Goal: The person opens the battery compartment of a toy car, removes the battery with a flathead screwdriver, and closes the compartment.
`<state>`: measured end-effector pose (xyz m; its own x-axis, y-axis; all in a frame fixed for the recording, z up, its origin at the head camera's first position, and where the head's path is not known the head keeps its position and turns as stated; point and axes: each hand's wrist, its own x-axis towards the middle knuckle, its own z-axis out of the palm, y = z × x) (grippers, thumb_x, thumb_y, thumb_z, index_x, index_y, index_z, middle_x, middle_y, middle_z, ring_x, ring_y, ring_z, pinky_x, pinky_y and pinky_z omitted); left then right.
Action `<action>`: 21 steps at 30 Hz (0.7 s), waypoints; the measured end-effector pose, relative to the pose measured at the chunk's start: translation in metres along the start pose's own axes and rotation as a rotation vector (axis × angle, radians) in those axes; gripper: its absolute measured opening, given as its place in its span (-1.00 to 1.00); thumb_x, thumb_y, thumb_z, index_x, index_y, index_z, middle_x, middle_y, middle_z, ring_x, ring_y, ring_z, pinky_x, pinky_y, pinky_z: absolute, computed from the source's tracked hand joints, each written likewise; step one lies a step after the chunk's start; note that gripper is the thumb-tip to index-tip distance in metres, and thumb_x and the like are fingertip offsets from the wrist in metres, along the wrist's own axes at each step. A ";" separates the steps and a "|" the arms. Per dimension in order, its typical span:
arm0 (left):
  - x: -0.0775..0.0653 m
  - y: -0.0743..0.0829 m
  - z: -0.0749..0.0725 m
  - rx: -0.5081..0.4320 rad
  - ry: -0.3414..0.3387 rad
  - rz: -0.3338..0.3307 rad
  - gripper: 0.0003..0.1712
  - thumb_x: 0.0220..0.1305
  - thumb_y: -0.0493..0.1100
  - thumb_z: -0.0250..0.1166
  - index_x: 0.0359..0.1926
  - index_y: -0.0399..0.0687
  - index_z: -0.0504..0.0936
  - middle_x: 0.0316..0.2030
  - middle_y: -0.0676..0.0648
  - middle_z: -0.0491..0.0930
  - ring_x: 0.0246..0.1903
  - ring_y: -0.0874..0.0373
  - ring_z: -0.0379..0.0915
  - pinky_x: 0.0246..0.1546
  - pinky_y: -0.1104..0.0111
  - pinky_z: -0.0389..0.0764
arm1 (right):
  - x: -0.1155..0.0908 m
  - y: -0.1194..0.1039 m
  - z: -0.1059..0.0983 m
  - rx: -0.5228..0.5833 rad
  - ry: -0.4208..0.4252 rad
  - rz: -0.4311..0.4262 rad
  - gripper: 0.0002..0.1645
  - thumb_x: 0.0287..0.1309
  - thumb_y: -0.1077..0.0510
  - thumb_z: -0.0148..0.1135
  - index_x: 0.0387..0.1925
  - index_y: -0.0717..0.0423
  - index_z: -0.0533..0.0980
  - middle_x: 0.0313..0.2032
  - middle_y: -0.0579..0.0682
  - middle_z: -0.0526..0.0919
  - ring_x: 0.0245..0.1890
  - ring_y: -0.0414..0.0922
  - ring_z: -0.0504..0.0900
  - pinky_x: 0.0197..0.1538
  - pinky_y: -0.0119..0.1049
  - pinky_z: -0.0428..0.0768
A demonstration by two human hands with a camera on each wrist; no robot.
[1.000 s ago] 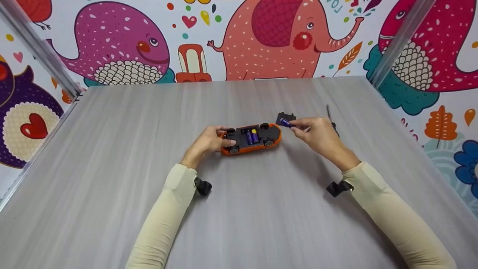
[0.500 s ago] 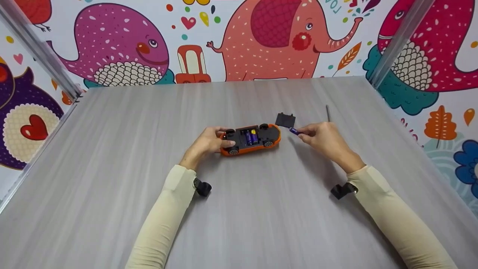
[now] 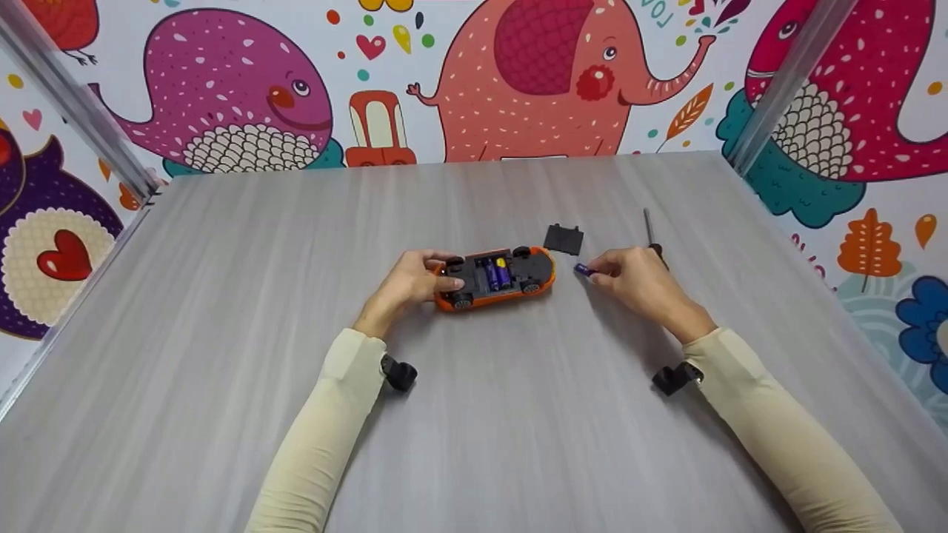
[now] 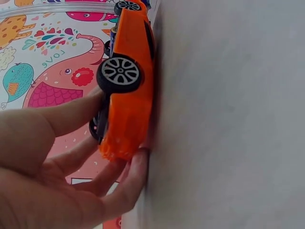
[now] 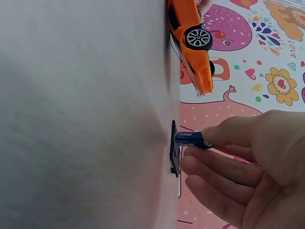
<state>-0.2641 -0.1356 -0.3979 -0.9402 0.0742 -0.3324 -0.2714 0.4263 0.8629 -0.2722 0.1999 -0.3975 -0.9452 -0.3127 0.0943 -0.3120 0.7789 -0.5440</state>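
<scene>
An orange toy car [image 3: 532, 266] lies upside down on the table, its black underside facing up and its battery compartment uncovered. Purple batteries [image 3: 497, 273], one with a yellow patch, sit side by side in that compartment. My left hand [image 3: 404, 287] grips the car's left end, thumb on the underside and fingers round the edge. To the right of the car, my right hand [image 3: 638, 280] pinches a small purple battery [image 3: 583, 270] between thumb and forefinger. In the right wrist view this battery [image 5: 190, 139] sticks out of the fingertips, its other fingers loosely bent.
A flat black battery cover [image 3: 563, 239] rests on the table [image 3: 474, 414] just beyond the car's right end. Behind my right hand lies a screwdriver [image 3: 649, 228], its handle partly hidden. A wall with cartoon animals [image 3: 541, 96] borders the table's far edge.
My right hand has drawn the battery away from above the black cover, toward me and slightly right, uncovering the cover. The left hand and car stay in place.
</scene>
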 end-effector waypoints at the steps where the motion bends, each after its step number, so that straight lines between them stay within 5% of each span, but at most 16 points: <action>1: 0.000 0.000 0.000 -0.005 0.000 -0.002 -0.40 0.23 -0.30 0.42 0.30 -0.09 0.53 0.25 -0.24 0.50 -0.01 0.06 0.56 -0.06 0.36 0.73 | 0.000 0.001 0.001 -0.004 0.003 -0.007 -0.76 0.24 0.27 0.30 -0.07 0.20 0.71 -0.18 0.16 0.79 -0.19 -0.01 0.72 -0.13 -0.14 0.68; 21: 0.002 -0.004 -0.003 -0.101 -0.037 -0.017 -0.43 0.32 -0.29 0.34 0.33 -0.14 0.49 0.23 -0.30 0.49 -0.12 0.01 0.60 -0.29 0.27 0.80 | 0.001 0.003 0.007 -0.047 -0.079 0.024 -0.65 0.18 0.26 0.36 0.00 0.29 0.64 -0.26 0.19 0.79 -0.26 -0.01 0.73 -0.16 -0.12 0.67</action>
<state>-0.2654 -0.1399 -0.4005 -0.9275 0.1022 -0.3597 -0.3084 0.3351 0.8903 -0.2738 0.1982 -0.4051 -0.9426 -0.3337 0.0149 -0.2950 0.8107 -0.5056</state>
